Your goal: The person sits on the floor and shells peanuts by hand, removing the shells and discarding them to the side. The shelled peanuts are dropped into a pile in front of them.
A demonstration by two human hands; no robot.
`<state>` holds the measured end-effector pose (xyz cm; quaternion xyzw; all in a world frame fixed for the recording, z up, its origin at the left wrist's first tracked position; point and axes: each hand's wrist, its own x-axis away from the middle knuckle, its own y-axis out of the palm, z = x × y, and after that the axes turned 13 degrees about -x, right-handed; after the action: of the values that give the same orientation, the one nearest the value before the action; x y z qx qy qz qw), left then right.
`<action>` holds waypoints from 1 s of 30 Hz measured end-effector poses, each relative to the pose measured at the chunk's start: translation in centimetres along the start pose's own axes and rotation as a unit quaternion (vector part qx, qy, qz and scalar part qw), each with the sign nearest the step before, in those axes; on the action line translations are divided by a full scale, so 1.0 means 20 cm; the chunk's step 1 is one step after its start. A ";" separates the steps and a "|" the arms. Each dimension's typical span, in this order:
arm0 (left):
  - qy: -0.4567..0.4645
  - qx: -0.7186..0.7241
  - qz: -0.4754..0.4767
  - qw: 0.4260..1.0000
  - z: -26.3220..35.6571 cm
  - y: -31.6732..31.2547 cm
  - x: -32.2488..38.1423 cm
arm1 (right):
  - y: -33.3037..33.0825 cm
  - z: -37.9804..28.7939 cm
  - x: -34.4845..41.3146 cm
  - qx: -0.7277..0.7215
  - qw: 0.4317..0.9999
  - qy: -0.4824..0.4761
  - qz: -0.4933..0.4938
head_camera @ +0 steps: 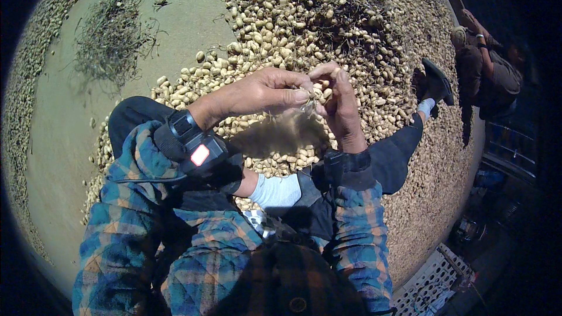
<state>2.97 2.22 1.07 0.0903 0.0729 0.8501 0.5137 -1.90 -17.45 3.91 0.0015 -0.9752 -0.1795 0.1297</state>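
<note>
My left hand [268, 92] pinches thin dry peanut stems between thumb and forefinger, above the heap of peanuts. Facing it, my right hand [344, 107] curls its fingers around a few unshelled peanuts [326, 93] at the other side of the same small bunch. The fingertips of both hands nearly meet, so part of the bunch is hidden. Beneath and beyond them spreads a thick layer of peanuts in their shells [272, 48]. Dark, tangled peanut vines [351, 22] lie across the heap ahead of my right hand.
A loose pile of stripped vines [112, 37] rests on the concrete floor [189, 17] at the left. My bent legs [390, 153] frame the near peanuts. Another person [487, 61] sits at the right edge. A perforated pale panel [430, 285] lies at lower right.
</note>
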 end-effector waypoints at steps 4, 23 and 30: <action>0.010 -0.013 0.041 0.999 -0.01 0.00 -0.03 | 0.00 0.02 0.01 0.031 0.998 0.049 -0.030; -0.023 0.404 0.188 0.895 -0.04 -0.01 -0.07 | 0.03 0.07 0.01 -0.078 0.990 0.079 -0.088; -0.078 0.180 0.221 0.955 -0.02 -0.02 -0.06 | 0.02 0.01 0.01 -0.184 0.979 0.065 -0.066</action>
<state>3.75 1.36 0.41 0.2611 0.1622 0.9056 0.2922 -2.16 -16.99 3.84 0.0535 -0.9127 -0.3637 0.1787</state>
